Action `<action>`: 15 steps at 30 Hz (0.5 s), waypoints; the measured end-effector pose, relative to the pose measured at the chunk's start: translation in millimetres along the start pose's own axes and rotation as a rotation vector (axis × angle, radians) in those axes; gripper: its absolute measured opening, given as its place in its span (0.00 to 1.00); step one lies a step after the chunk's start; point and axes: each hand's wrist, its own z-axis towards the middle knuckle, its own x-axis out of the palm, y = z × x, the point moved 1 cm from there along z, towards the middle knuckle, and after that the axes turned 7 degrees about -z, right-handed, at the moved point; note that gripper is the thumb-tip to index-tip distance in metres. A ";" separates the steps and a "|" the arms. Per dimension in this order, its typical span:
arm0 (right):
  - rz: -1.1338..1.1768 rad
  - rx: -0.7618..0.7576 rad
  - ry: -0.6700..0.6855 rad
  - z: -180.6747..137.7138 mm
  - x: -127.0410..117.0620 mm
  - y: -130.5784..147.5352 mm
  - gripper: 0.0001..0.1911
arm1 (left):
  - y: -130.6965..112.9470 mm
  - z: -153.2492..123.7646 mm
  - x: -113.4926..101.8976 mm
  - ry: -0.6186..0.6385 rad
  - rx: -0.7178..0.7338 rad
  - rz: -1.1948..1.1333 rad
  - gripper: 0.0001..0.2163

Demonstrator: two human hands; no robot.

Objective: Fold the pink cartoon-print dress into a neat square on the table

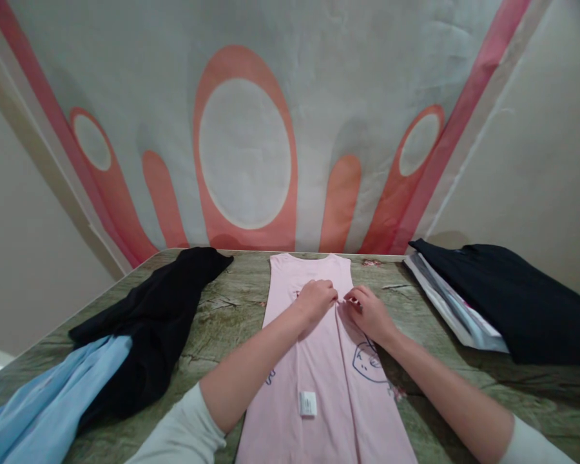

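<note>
A pink sleeveless garment (319, 367) lies lengthwise on the table, its neckline at the far edge. Dark line drawings show on its sides, and a white label (308, 404) lies on its lower middle. My left hand (319, 298) is closed, pinching the fabric on the upper part of the garment. Just to the right, my right hand (365, 312) has its fingers curled in and the fingertips at the same fabric, close to the left fingertips. A long crease runs down the cloth from between the hands.
On the left of the wood-patterned table (222, 328) lie a crumpled black garment (159, 328) and a light blue one (62, 393). A stack of folded clothes with a black piece (512, 296) on top sits at the right. Behind stands a wall with a printed covering (314, 77).
</note>
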 end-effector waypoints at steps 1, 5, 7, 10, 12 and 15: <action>-0.023 -0.023 0.012 -2.8 -0.8 4.5 0.06 | -0.2 5.5 3.7 -0.001 0.015 0.029 0.06; -0.061 -0.073 0.107 -15.7 -1.7 21.9 0.05 | 1.6 11.6 11.3 0.001 0.039 0.110 0.07; -0.072 -0.065 0.123 -19.7 -0.7 26.3 0.04 | 3.1 9.5 11.4 0.008 0.042 0.117 0.07; -0.086 -0.004 0.101 -21.1 1.7 27.3 0.02 | 4.8 6.2 11.3 0.002 0.039 0.119 0.07; -0.086 0.028 0.095 -20.5 3.0 26.8 0.04 | 5.7 5.3 12.2 -0.014 0.039 0.124 0.06; -0.085 0.047 0.102 -19.2 3.1 27.6 0.05 | 7.1 5.2 14.1 -0.034 0.051 0.127 0.05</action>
